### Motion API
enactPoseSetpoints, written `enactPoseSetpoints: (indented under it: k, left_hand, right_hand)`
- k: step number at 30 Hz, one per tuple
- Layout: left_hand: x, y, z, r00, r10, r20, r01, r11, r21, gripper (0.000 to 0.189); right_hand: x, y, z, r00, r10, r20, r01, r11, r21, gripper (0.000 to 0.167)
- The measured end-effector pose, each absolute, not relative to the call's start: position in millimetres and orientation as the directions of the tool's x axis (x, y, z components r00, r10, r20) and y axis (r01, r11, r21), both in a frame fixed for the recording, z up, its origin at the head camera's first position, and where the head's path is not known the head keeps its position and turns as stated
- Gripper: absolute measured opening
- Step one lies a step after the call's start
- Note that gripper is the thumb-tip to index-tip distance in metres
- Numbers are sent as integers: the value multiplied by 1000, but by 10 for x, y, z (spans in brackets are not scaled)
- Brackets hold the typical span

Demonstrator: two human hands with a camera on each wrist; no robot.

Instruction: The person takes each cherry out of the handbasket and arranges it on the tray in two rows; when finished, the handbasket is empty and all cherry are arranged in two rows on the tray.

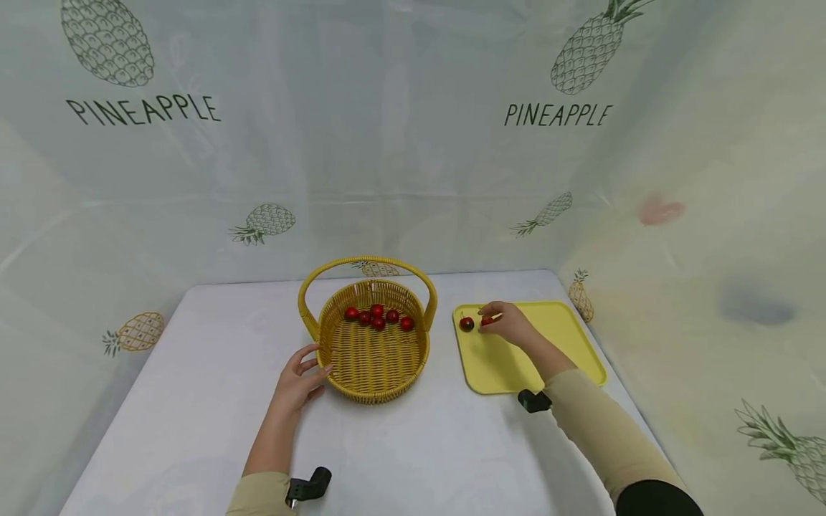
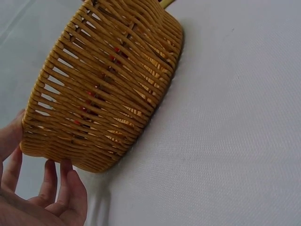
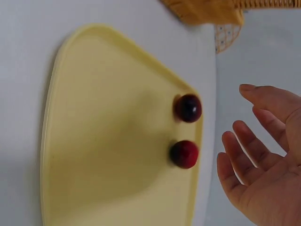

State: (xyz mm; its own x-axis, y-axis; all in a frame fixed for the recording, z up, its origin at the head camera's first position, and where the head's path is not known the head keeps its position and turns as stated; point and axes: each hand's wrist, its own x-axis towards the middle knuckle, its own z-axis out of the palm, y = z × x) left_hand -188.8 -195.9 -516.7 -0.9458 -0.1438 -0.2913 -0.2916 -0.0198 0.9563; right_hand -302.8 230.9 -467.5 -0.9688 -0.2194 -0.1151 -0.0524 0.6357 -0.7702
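Left hand (image 1: 300, 376): relaxed, touching basket (image 1: 374, 394) near the table's (image 1: 400, 459) far edge. Right hand (image 1: 510, 326): released, near two cherries (image 1: 467, 325) on the right-edge tray (image 1: 561, 337), partly hiding one in the head view.

The woven basket (image 1: 374, 364) looks ribbed and rough, the tray (image 3: 94, 117) smooth matt plastic, the cherries (image 3: 189, 108) glossy.

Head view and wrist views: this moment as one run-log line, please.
left hand: touches basket side | right hand: empty, near two red fruits on yellow tray | basket: other red fruits inside
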Motion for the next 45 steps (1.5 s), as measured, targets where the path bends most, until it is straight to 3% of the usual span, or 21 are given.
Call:
enactPoseSetpoints:
  k: [13, 29, 45]
  left_hand:
    - [-1868, -1966, -5162, -943, -150, -297, -297, -19, 955, 61]
    - [-1849, -1964, -5144, -946, -144, -290, -289, -30, 957, 61]
    - [-1852, -1968, -5154, -949, -133, -286, -282, -44, 958, 61]
  right_hand:
    - [-2797, 1903, -4444, -899, -434, -62, -215, 560, -800, 31]
    - [-2565, 1376, -4223, -807, -588, -59, -335, 538, -774, 33]
    - [-2729, 919, -4329, -795, -599, -95, -314, 540, -781, 29]
